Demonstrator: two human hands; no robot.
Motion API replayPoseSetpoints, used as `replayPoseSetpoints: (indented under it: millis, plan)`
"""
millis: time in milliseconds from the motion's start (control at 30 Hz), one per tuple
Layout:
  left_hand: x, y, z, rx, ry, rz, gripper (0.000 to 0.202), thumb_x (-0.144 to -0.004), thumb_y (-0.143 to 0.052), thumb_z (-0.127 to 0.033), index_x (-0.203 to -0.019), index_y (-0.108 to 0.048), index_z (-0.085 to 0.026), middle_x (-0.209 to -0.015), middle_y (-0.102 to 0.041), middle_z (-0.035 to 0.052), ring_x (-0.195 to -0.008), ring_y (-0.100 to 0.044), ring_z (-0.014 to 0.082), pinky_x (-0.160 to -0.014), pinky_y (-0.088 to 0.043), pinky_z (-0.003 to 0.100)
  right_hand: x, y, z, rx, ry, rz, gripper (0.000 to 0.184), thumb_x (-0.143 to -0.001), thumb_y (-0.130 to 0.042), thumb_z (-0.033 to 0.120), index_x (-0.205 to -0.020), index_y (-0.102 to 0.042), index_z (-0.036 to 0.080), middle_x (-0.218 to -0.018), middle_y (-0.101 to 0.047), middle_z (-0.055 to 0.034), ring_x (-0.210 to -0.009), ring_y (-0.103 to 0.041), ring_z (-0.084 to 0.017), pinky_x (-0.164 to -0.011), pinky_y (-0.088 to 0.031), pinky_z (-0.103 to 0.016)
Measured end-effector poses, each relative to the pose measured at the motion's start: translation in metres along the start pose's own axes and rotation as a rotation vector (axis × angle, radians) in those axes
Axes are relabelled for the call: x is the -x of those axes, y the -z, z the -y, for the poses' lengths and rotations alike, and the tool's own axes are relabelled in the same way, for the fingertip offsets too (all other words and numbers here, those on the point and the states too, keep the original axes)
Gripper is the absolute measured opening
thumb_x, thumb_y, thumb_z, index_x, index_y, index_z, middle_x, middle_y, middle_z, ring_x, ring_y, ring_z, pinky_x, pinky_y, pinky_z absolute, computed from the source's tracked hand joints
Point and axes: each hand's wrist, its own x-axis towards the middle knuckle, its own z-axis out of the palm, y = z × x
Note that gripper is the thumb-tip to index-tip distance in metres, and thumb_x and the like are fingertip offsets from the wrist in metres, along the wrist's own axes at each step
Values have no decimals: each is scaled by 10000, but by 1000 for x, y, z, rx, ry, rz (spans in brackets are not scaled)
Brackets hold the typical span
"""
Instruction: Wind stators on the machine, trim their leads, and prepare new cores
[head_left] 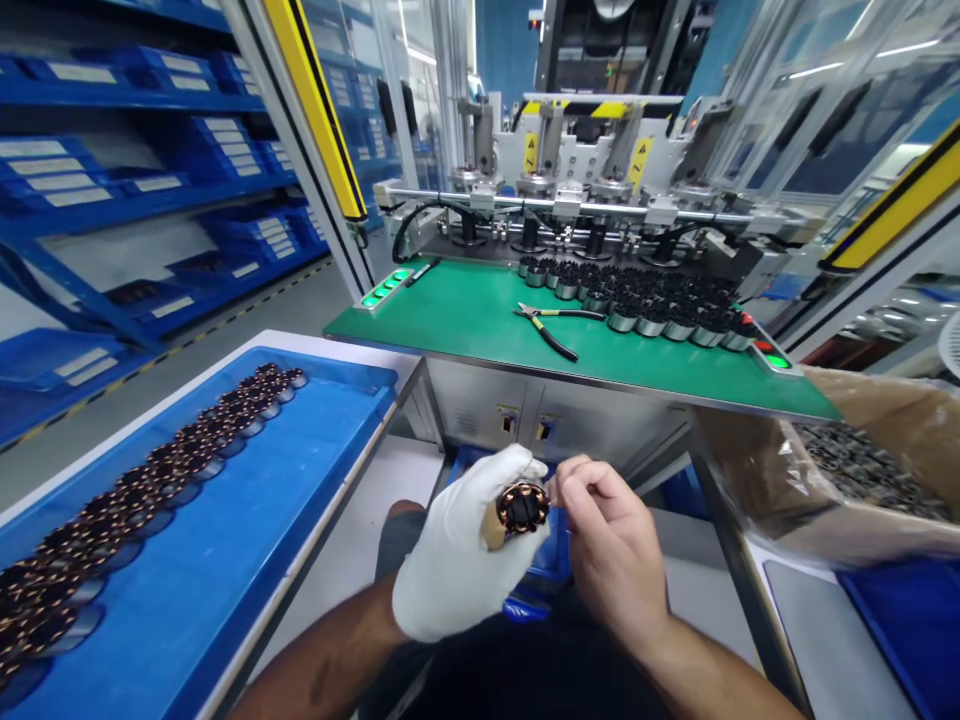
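Observation:
In a white glove, my left hand (469, 545) is wrapped round a copper-wound motor stator (523, 508), its round face with black core and copper coils turned up toward me. My bare right hand (611, 535) is at the stator's right edge, thumb and forefinger pinched together. What the pinch holds, if anything, is too small to make out. Both hands are above my lap, in front of the bench. Diagonal cutters (551, 325) with black and yellow handles lie on the green bench top (450, 310), beyond my hands.
Several rows of unwound black-and-silver stators (652, 300) stand on the bench before the winding machine (570, 190). At left, a blue tray (300, 480) holds many wound stators (157, 480). A cardboard box (817, 490) of small metal parts stands right. Blue shelving (150, 190) is far left.

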Motion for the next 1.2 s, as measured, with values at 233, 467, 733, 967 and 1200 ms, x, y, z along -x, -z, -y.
replayPoseSetpoints:
  millis: [233,467,733,967,1200]
  plan:
    - [-7,6,-10,133,142,213,637,-759,-643,-118,-1360,-455,-216,-1125,-737,18,-983,-720,151,-891,-587,224,-16,16,17,348,231,309,228,-812,-748,209,-1029,-683,233,-1262,-551,-87,-1187,-529,-237,-1008,-408,-385]
    - [-3,3,-5,85,153,92,541,-734,-726,-176,-1239,-567,-287,-1133,-718,-1,-1021,-699,162,-966,-553,268,-6,12,3,74,224,-98,36,-935,-598,230,-913,-626,224,-1038,-589,-48,-956,-609,-167,-843,-495,-319]
    - [-8,5,-2,80,98,-2,403,-749,-752,-216,-1122,-607,-268,-1126,-687,8,-1046,-669,144,-968,-532,237,5,16,-3,296,325,177,73,-887,-641,131,-887,-655,203,-826,-593,-13,-779,-567,-122,-684,-463,-242]
    - [-10,8,-8,52,100,13,365,-730,-728,-168,-1075,-624,-232,-1082,-707,30,-1007,-687,180,-919,-569,281,2,18,0,269,321,128,87,-902,-601,127,-866,-629,201,-808,-576,-13,-770,-557,-136,-679,-452,-269]
    - [-5,6,-7,53,123,-10,391,-725,-751,-200,-1094,-628,-241,-1127,-703,47,-1026,-688,198,-924,-573,306,7,13,0,302,383,158,110,-877,-631,102,-915,-654,203,-796,-594,-8,-750,-561,-130,-674,-460,-260]
